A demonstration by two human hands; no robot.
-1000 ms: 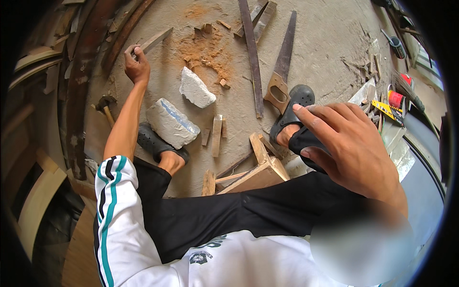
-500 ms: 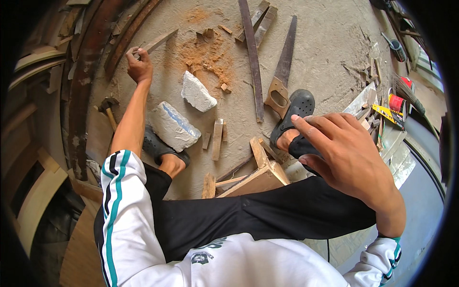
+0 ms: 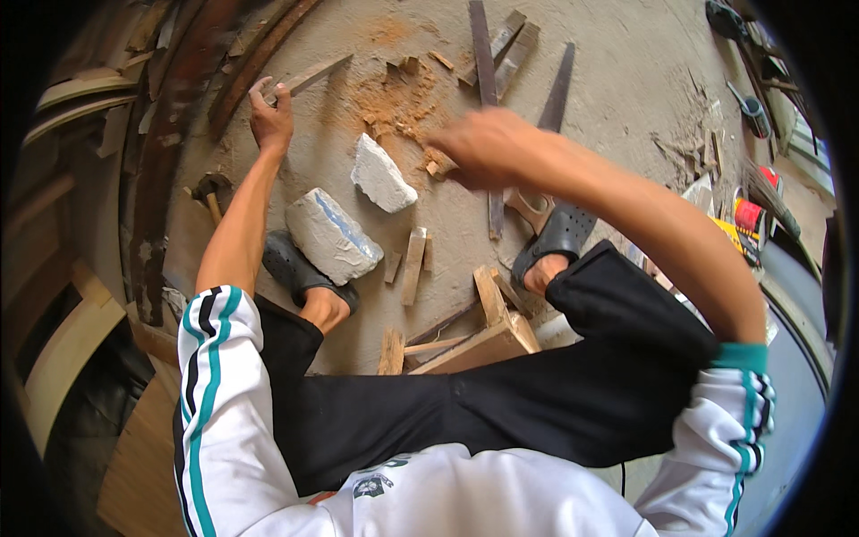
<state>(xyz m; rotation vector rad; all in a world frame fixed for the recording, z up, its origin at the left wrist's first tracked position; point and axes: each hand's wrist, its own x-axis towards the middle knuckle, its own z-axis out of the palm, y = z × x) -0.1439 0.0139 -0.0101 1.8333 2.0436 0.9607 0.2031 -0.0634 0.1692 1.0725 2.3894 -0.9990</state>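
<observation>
Rough concrete floor (image 3: 640, 54), dusty, cluttered at both sides. At far left, curved pale boards (image 3: 85, 94) are leaning in a pile; a dark beam (image 3: 150, 206) is standing next to them. A hammer (image 3: 214, 204) is lying just left of the person's forearm.

The left hand (image 3: 271, 116) is closing thumb and fingers around the near end of a wooden strip (image 3: 320, 75); the strip is pointing up and right, its far end near the sawdust (image 3: 394, 94). Below, a pale block with a blue band (image 3: 333, 234) is resting against the left clog (image 3: 291, 267); a smaller white chunk (image 3: 383, 174) is sitting just beyond it. Short wood offcuts (image 3: 414, 266) are lying to the right.

The right hand (image 3: 474, 148), well apart from the left, is hovering blurred over the sawdust's edge, beside a small wood chip (image 3: 435, 167); cannot tell whether it is holding anything. Its forearm is passing above a dark flat bar (image 3: 484, 63) and a handsaw (image 3: 557, 85). A red container (image 3: 750, 215) is standing at far right.

Handling, as judged: strip wanting a firm grip at its end, fingers clear of the edges; right forearm best staying high over the saw teeth.
</observation>
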